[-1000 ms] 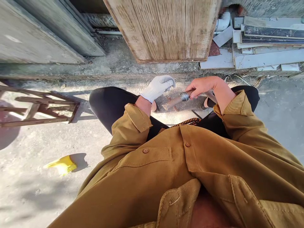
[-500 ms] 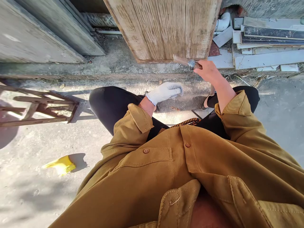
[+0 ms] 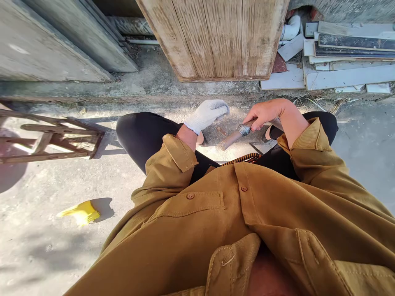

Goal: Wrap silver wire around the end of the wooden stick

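Note:
My right hand [image 3: 267, 113] is bare and wrapped round the handle of a brush [image 3: 231, 139] with wire wound about its middle. The brush slants down to the left, between my knees, its pale end over the ground. My left hand [image 3: 208, 115] wears a white knitted glove and hovers to the left of the brush, apart from it. Its fingers are curled together; whether something sits inside them is hidden. Beyond both hands stands a worn wooden panel [image 3: 225, 45] of vertical boards, its lower edge resting near the concrete ledge. Neither hand touches the panel.
A small wooden stool or frame [image 3: 58, 137] lies at the left. A yellow object [image 3: 82, 213] with a ragged edge is on the concrete near it. Grey boards [image 3: 61, 37] lean at the upper left. Stacked planks [image 3: 352, 76] and a white pipe [image 3: 291, 28] are at the upper right.
My right hand has drawn the brush away from the panel's lower edge, down towards me, and tilted it. My left hand has shifted slightly left and up.

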Tool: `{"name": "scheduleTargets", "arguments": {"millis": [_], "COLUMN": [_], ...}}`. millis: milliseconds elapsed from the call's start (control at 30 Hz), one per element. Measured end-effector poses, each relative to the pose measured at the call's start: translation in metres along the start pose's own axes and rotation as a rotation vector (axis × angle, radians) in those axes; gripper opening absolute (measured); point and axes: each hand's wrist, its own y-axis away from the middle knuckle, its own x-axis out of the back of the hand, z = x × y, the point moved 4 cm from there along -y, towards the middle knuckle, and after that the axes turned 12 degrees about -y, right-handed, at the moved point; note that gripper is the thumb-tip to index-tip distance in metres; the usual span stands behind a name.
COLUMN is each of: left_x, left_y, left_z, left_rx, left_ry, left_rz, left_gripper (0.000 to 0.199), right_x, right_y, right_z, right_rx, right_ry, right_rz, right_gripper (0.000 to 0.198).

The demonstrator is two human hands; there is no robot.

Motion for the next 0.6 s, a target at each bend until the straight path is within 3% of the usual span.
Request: {"name": "scheduleTargets", "arguments": {"millis": [200, 300, 400, 500, 600], "left_x": [-0.013, -0.018, -0.027, -0.038, -0.038], "left_y": [-0.006, -0.002, 0.004, 0.008, 0.009], "left_z": [0.002, 0.011, 0.021, 0.028, 0.029], "left_rx": [-0.035, -0.030, -0.045, -0.067, -0.086], "left_ry": [0.120, 0.127, 0.130, 0.130, 0.112], "left_rz": [-0.042, -0.100, -0.231, -0.365, -0.360], "left_gripper": [0.019, 0.016, 0.013, 0.013, 0.014], "right_x": [0.026, 0.049, 0.055, 0.051, 0.046], "right_y": [0.001, -0.003, -0.012, -0.022, -0.030], "right_z": [0.004, 0.016, 0.033, 0.041, 0.043], "right_rx": [0.064, 0.161, 0.079, -0.032, -0.110], "right_ry": [-0.100, -0.339, -0.453, -0.269, 0.137], "right_rz": [-0.005, 0.233, 0.461, 0.529, 0.472], "right_gripper": [0.060, 0.043, 0.026, 0.025, 0.036]}}
